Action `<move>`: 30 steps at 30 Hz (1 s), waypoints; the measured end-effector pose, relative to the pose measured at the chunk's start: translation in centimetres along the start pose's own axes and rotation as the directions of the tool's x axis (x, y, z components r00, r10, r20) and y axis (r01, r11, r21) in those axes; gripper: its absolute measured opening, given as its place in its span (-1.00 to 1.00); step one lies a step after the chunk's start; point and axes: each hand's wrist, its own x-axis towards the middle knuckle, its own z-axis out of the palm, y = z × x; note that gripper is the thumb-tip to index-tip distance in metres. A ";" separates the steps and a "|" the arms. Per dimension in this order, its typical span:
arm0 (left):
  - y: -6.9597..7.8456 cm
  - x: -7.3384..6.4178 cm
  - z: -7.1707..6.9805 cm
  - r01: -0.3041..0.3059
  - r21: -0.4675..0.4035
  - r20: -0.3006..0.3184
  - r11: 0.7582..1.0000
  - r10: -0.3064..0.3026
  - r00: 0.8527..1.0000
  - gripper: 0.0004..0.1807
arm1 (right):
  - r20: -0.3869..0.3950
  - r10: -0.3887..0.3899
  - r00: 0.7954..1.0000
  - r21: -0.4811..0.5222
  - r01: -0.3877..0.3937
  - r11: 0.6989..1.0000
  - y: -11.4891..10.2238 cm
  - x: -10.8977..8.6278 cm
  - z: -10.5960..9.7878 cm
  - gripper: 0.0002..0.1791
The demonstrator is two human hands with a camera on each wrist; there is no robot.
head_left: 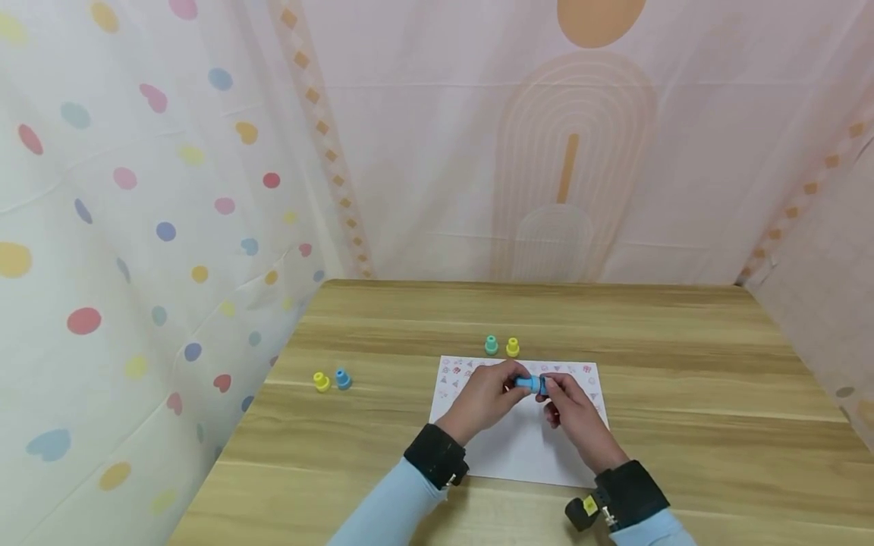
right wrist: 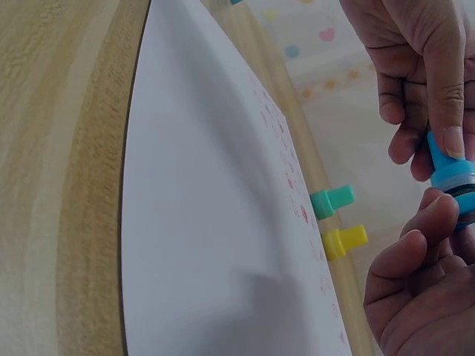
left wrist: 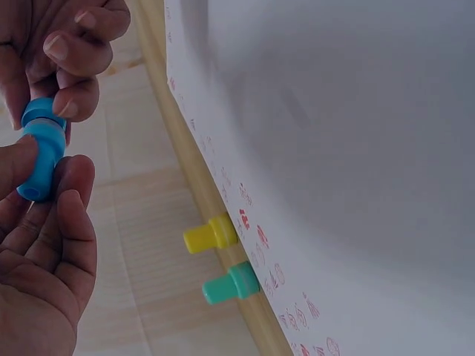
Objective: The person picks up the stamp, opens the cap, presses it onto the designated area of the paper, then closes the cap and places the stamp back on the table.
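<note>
Over the white paper (head_left: 522, 447), both hands meet at a light-blue toy stamp (left wrist: 48, 141). My left hand (head_left: 481, 400) pinches the narrow handle between thumb and fingers. At the stamp's other end, my right hand (head_left: 582, 417) grips the blue cap (left wrist: 41, 111). A dark band shows between body and cap in the right wrist view. Rows of small red and purple prints (head_left: 456, 371) run along the far part of the sheet, and its near part is plain white.
Just beyond the paper's far edge stand a green stamp (head_left: 491, 346) and a yellow stamp (head_left: 513, 348). Another yellow stamp (head_left: 321, 381) and a blue stamp (head_left: 343, 379) stand to the left on the wooden table (head_left: 696, 394). Patterned curtains (head_left: 423, 152) hang behind and beside it.
</note>
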 end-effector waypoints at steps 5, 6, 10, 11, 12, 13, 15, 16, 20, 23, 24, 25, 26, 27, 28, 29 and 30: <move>-0.2 0.0 0.3 -0.006 -0.002 0.005 1.000 0.006 1.000 -0.88 | 0.005 -0.002 1.000 0.007 0.001 1.000 -0.1 0.0 0.2 -0.65; -0.2 0.0 0.3 -0.010 -0.001 0.005 1.000 0.010 1.000 -0.88 | 0.007 0.000 1.000 0.007 0.000 1.000 -0.1 0.0 0.3 -0.65; -0.2 0.0 0.4 -0.032 0.001 -0.004 0.999 0.032 0.999 -0.88 | 0.013 0.001 1.000 0.003 -0.001 1.000 -0.2 -0.1 0.5 -0.64; -0.1 0.1 0.4 -0.040 0.005 -0.006 0.999 0.040 0.999 -0.88 | 0.013 0.001 1.000 0.003 -0.001 1.000 -0.2 -0.1 0.6 -0.64; -0.1 0.0 0.5 -0.045 0.009 -0.007 0.999 0.045 0.999 -0.88 | 0.016 0.000 1.000 0.002 0.000 1.000 -0.3 -0.1 0.6 -0.64; -0.1 0.0 0.5 -0.048 0.014 -0.007 0.999 0.048 0.999 -0.88 | 0.018 -0.001 1.000 0.000 0.001 1.000 -0.3 -0.1 0.6 -0.64; 0.0 0.0 0.5 -0.052 0.029 -0.003 0.998 0.052 0.999 -0.88 | 0.016 0.001 1.000 0.003 -0.001 1.000 -0.3 -0.1 0.7 -0.66; 0.0 0.0 0.5 -0.054 0.035 0.002 0.998 0.054 0.999 -0.89 | 0.016 0.004 1.000 0.004 -0.004 1.000 -0.3 -0.1 0.7 -0.67; 0.2 -0.1 0.5 -0.072 0.080 0.034 0.994 0.070 0.997 -0.88 | 0.014 0.023 1.000 0.006 -0.023 1.000 -0.3 -0.1 0.6 -0.69; 0.2 -0.1 0.5 -0.101 0.124 0.043 0.987 0.097 0.994 -0.87 | 0.014 0.027 1.000 0.003 -0.027 1.000 -0.3 0.0 0.6 -0.66; 0.2 -0.1 0.5 -0.113 0.137 0.041 0.984 0.108 0.993 -0.87 | 0.012 0.026 1.000 0.003 -0.026 1.000 -0.3 0.0 0.7 -0.65; 0.2 -0.1 0.5 -0.125 0.151 0.039 0.981 0.120 0.992 -0.87 | 0.012 0.024 1.000 0.004 -0.024 1.000 -0.3 0.0 0.7 -0.64; 0.2 -0.1 0.5 -0.136 0.165 0.038 0.977 0.132 0.991 -0.87 | 0.012 0.023 1.000 0.006 -0.023 1.000 -0.3 0.1 0.7 -0.64; 0.2 0.0 0.5 -0.146 0.174 0.038 0.974 0.142 0.989 -0.87 | 0.009 0.025 1.000 0.010 -0.025 1.000 -0.3 0.1 0.7 -0.65; 0.2 0.0 0.4 -0.157 0.185 0.039 0.970 0.152 0.988 -0.87 | 0.007 0.027 1.000 0.016 -0.027 0.999 -0.3 0.1 0.7 -0.65; 0.2 0.0 0.4 -0.169 0.200 0.043 0.965 0.164 0.986 -0.87 | 0.005 0.031 0.999 0.028 -0.031 0.999 -0.3 0.1 0.7 -0.66; 0.3 0.0 0.4 -0.180 0.212 0.049 0.960 0.174 0.984 -0.87 | 0.006 0.034 0.999 0.032 -0.035 0.999 -0.4 0.1 0.7 -0.66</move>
